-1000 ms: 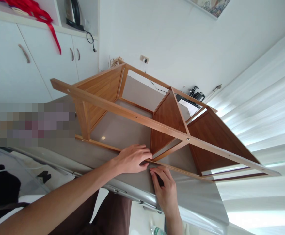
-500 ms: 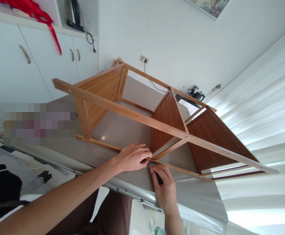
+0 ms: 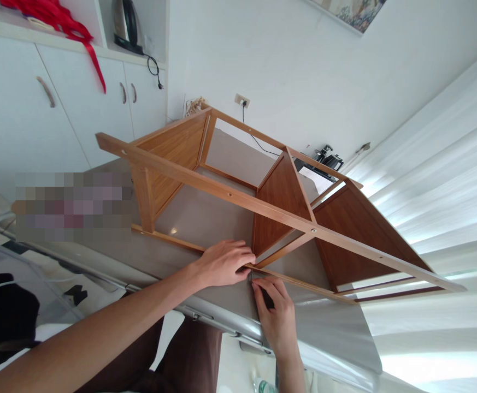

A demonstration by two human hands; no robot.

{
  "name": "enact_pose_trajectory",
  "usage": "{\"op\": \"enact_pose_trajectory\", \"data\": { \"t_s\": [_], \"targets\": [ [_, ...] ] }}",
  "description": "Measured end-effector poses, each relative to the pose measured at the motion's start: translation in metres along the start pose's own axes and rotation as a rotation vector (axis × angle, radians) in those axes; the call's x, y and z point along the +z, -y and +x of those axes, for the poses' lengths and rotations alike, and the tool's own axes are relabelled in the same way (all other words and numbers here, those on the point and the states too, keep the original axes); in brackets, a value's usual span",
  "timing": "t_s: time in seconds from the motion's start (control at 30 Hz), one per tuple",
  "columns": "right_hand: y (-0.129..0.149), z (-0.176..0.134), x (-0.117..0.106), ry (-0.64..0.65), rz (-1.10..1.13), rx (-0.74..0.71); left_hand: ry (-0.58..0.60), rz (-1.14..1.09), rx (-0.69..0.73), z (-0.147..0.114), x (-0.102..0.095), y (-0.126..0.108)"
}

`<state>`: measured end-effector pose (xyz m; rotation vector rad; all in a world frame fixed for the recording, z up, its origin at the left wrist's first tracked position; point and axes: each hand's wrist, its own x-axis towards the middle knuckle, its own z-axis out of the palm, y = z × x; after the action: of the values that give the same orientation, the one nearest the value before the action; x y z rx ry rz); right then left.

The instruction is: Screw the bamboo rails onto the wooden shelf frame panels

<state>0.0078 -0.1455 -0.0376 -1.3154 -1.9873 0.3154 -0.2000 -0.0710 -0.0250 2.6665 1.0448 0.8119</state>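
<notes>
Head: wooden rack (image 3: 269,208) against fingers (image 3: 244,255) (left).

The shelf frame (image 3: 271,210) is smooth wood with a satin sheen, its panels (image 3: 365,218) showing visible grain. The tabletop (image 3: 324,311) looks smooth and faintly glossy. The kettle (image 3: 120,22) pairs shiny metal with seemingly plastic parts; the ribbon (image 3: 96,68) is glossy cloth, the curtain (image 3: 463,191) thin cloth, the trousers (image 3: 191,355) matt cloth.

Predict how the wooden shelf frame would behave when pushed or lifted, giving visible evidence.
The shelf frame would probably feel stiff, since wide boards link its long rails. It may be fairly light for its bulk, being mostly open between boards. Pushed, it might slide, as the table looks smooth and shiny.
</notes>
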Motion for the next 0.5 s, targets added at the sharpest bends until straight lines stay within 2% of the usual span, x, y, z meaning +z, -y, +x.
{"op": "enact_pose_trajectory", "data": {
  "t_s": [0.5],
  "targets": [
    [-0.0001,0.0009,0.0010,-0.012,-0.007,-0.006,-0.005,0.009,0.028,-0.0003,0.0004,0.0009]
  ]
}}
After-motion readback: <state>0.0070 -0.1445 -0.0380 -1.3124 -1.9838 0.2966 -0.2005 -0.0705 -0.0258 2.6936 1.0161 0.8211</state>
